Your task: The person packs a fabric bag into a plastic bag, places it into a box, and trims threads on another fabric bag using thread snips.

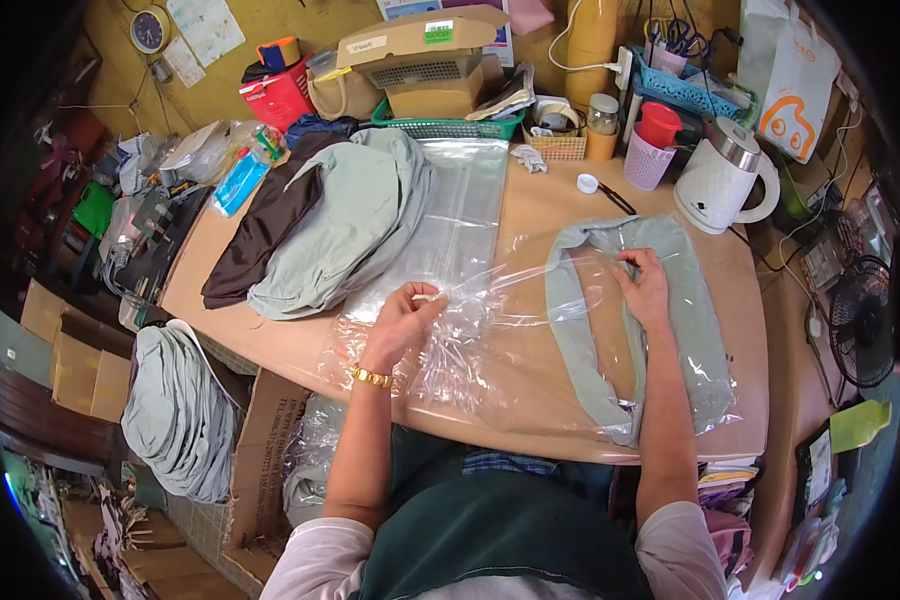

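Note:
A clear plastic bag (518, 345) lies across the table, with a folded grey-green cloth (573, 362) showing through its right part as a loop. My left hand (407, 318), with a gold bracelet at the wrist, pinches the gathered plastic at the bag's left end. Over the cloth loop, my right hand (644, 288) has its fingers bent together on the bag's plastic, which stretches in taut creases between both hands. A stack of flat clear bags (467, 190) lies beyond my left hand. To its left is a pile of grey-green cloth (345, 215) beside dark brown cloth (280, 225).
A white kettle (720, 185), a pink cup (648, 160) and a pair of black tweezers (618, 202) stand or lie at the back right. A green basket (450, 128) holds a cardboard box. Stacked cloth (180, 410) and an open carton (262, 465) sit left of the table; a fan (860, 320) is at right.

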`<action>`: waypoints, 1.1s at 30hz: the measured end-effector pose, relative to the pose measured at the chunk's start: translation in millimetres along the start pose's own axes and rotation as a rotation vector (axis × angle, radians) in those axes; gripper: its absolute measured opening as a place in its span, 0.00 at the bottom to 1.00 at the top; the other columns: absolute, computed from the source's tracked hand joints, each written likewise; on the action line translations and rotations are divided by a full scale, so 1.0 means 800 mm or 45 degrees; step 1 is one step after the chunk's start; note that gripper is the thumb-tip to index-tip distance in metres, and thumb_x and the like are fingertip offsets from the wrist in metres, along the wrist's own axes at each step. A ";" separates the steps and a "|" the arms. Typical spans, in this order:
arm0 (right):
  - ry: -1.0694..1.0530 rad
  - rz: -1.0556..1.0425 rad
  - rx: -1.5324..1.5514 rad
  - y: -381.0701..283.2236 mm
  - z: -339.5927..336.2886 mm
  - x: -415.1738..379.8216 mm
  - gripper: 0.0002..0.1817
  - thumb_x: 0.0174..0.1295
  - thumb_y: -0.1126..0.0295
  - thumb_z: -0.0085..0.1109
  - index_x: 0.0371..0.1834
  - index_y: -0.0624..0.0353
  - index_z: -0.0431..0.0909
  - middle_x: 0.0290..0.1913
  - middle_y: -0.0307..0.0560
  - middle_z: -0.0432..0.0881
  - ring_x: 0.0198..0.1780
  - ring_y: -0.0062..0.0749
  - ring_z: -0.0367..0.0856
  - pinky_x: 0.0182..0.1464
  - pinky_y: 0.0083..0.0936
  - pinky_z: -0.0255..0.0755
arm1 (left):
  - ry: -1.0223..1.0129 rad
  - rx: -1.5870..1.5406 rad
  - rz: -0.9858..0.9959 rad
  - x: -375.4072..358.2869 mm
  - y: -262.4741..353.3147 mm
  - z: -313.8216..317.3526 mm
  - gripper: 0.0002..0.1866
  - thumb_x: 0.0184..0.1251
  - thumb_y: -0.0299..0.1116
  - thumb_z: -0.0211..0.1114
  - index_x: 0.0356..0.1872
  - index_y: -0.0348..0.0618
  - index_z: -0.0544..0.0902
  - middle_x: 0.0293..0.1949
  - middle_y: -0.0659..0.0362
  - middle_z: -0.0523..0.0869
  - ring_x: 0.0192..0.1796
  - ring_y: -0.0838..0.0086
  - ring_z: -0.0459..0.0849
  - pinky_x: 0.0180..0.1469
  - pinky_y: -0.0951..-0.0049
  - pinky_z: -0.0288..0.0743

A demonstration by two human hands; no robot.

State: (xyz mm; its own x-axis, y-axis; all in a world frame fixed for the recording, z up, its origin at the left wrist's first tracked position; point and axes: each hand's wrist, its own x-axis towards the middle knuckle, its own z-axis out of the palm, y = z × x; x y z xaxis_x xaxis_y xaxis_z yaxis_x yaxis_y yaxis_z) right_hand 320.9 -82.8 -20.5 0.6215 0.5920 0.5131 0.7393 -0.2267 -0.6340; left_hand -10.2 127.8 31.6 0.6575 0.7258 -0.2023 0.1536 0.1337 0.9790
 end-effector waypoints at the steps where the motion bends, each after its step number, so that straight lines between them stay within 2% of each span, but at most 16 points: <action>1: -0.004 -0.001 0.002 0.001 0.000 0.000 0.11 0.51 0.74 0.67 0.39 0.57 0.81 0.41 0.47 0.79 0.46 0.44 0.78 0.49 0.36 0.71 | 0.004 -0.001 -0.002 -0.004 0.006 0.000 0.11 0.62 0.35 0.71 0.37 0.39 0.80 0.20 0.72 0.73 0.21 0.89 0.67 0.22 0.85 0.58; 3: -0.010 -0.006 -0.002 0.001 -0.001 0.001 0.11 0.52 0.75 0.67 0.39 0.58 0.81 0.40 0.47 0.79 0.46 0.44 0.78 0.49 0.35 0.71 | -0.199 0.382 -0.097 -0.006 0.014 -0.001 0.15 0.64 0.38 0.70 0.24 0.43 0.75 0.19 0.68 0.75 0.16 0.87 0.66 0.17 0.81 0.58; 5: -0.007 -0.008 0.015 0.000 -0.001 0.001 0.11 0.51 0.75 0.67 0.39 0.58 0.81 0.40 0.47 0.79 0.46 0.44 0.78 0.49 0.35 0.71 | -0.193 0.212 -0.072 0.003 0.001 0.000 0.17 0.65 0.37 0.68 0.19 0.46 0.73 0.17 0.69 0.74 0.16 0.87 0.65 0.17 0.81 0.59; 7: -0.006 -0.007 0.030 0.000 -0.001 0.000 0.11 0.51 0.75 0.67 0.39 0.58 0.81 0.40 0.47 0.79 0.45 0.43 0.78 0.49 0.35 0.71 | -0.293 -0.202 -0.080 0.009 -0.004 0.003 0.15 0.66 0.33 0.66 0.21 0.47 0.72 0.26 0.59 0.83 0.27 0.77 0.81 0.29 0.78 0.76; 8: -0.006 -0.009 0.022 0.001 0.000 0.000 0.11 0.51 0.75 0.67 0.39 0.58 0.81 0.40 0.47 0.79 0.45 0.43 0.78 0.49 0.34 0.71 | -0.291 -0.204 -0.080 0.009 -0.007 0.005 0.15 0.66 0.33 0.66 0.21 0.47 0.72 0.26 0.59 0.83 0.27 0.77 0.81 0.29 0.78 0.76; 10: -0.005 -0.007 0.014 0.000 0.000 0.000 0.11 0.51 0.75 0.67 0.39 0.59 0.81 0.40 0.47 0.79 0.45 0.43 0.78 0.49 0.34 0.71 | -0.506 -0.926 -0.229 -0.006 0.015 0.025 0.10 0.65 0.23 0.60 0.24 0.44 0.72 0.50 0.44 0.83 0.52 0.54 0.84 0.52 0.62 0.82; 11: -0.002 -0.006 0.046 -0.002 -0.001 0.001 0.11 0.51 0.75 0.67 0.39 0.59 0.81 0.40 0.47 0.79 0.45 0.43 0.78 0.49 0.34 0.72 | -0.505 -0.925 -0.232 -0.009 0.016 0.030 0.10 0.65 0.23 0.60 0.24 0.44 0.72 0.50 0.44 0.83 0.52 0.54 0.84 0.52 0.62 0.82; 13: -0.001 0.000 0.079 -0.003 -0.001 0.000 0.11 0.51 0.76 0.67 0.39 0.59 0.81 0.40 0.47 0.79 0.45 0.42 0.79 0.49 0.34 0.72 | -0.814 -1.219 -0.458 -0.013 0.014 0.041 0.06 0.59 0.16 0.54 0.27 0.40 0.72 0.69 0.38 0.64 0.67 0.39 0.67 0.65 0.43 0.70; 17: -0.004 0.009 0.027 -0.001 -0.001 0.002 0.11 0.52 0.76 0.67 0.39 0.60 0.81 0.40 0.48 0.80 0.45 0.41 0.79 0.49 0.33 0.73 | -0.886 -1.690 -0.387 -0.011 -0.016 0.071 0.09 0.53 0.14 0.50 0.32 0.39 0.74 0.71 0.38 0.60 0.67 0.39 0.68 0.61 0.39 0.73; 21: 0.004 0.043 0.072 -0.005 -0.002 0.001 0.11 0.52 0.76 0.66 0.39 0.60 0.81 0.39 0.48 0.80 0.44 0.41 0.80 0.48 0.32 0.73 | -0.507 -1.836 -0.169 0.006 -0.014 0.070 0.06 0.56 0.18 0.51 0.32 0.36 0.76 0.54 0.46 0.79 0.52 0.55 0.80 0.55 0.57 0.79; 23: 0.013 0.036 0.071 -0.003 -0.002 0.000 0.10 0.52 0.76 0.66 0.39 0.60 0.81 0.39 0.48 0.80 0.44 0.41 0.80 0.49 0.32 0.73 | 0.068 -1.403 0.010 0.010 0.010 0.052 0.04 0.60 0.24 0.53 0.30 0.37 0.76 0.42 0.51 0.83 0.46 0.63 0.81 0.49 0.69 0.78; 25: 0.026 0.027 0.076 0.000 -0.002 0.002 0.10 0.52 0.75 0.66 0.39 0.60 0.81 0.39 0.48 0.80 0.43 0.41 0.80 0.49 0.32 0.73 | 0.328 -1.055 0.412 0.035 -0.015 -0.006 0.04 0.62 0.27 0.56 0.30 0.38 0.77 0.37 0.52 0.83 0.45 0.69 0.80 0.45 0.74 0.75; 28: 0.008 0.033 0.087 0.002 0.001 0.001 0.10 0.52 0.75 0.66 0.39 0.61 0.81 0.39 0.48 0.80 0.44 0.41 0.80 0.49 0.32 0.73 | 0.298 -0.769 0.800 0.036 -0.020 -0.068 0.07 0.66 0.32 0.57 0.33 0.39 0.78 0.37 0.54 0.82 0.43 0.74 0.80 0.43 0.74 0.75; 30: 0.013 0.059 0.095 0.001 0.001 0.001 0.10 0.53 0.75 0.65 0.39 0.60 0.81 0.40 0.48 0.80 0.44 0.41 0.80 0.49 0.32 0.73 | 1.221 -0.014 0.845 0.021 -0.016 -0.091 0.09 0.70 0.35 0.58 0.37 0.38 0.78 0.39 0.55 0.82 0.41 0.77 0.79 0.43 0.75 0.75; 31: 0.010 0.060 0.104 0.001 0.002 0.002 0.10 0.53 0.75 0.65 0.39 0.60 0.81 0.40 0.48 0.80 0.44 0.41 0.80 0.49 0.32 0.73 | 1.226 -0.005 0.846 0.001 -0.004 -0.086 0.09 0.70 0.35 0.58 0.37 0.38 0.78 0.39 0.55 0.82 0.41 0.77 0.79 0.43 0.75 0.75; 33: 0.018 0.040 0.064 0.004 0.003 0.002 0.10 0.53 0.75 0.65 0.39 0.60 0.81 0.40 0.48 0.80 0.44 0.41 0.80 0.50 0.32 0.72 | 0.251 0.126 0.195 -0.054 0.014 -0.055 0.12 0.71 0.37 0.61 0.41 0.36 0.78 0.38 0.56 0.83 0.36 0.77 0.80 0.37 0.76 0.76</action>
State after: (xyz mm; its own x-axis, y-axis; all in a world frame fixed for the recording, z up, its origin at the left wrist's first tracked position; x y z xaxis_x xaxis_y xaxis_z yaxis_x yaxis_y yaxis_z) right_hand 323.3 -80.6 -22.9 0.6480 0.5741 0.5005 0.7057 -0.2054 -0.6781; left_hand -69.5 127.8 52.7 0.5238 0.8512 -0.0341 0.1414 -0.0474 0.9888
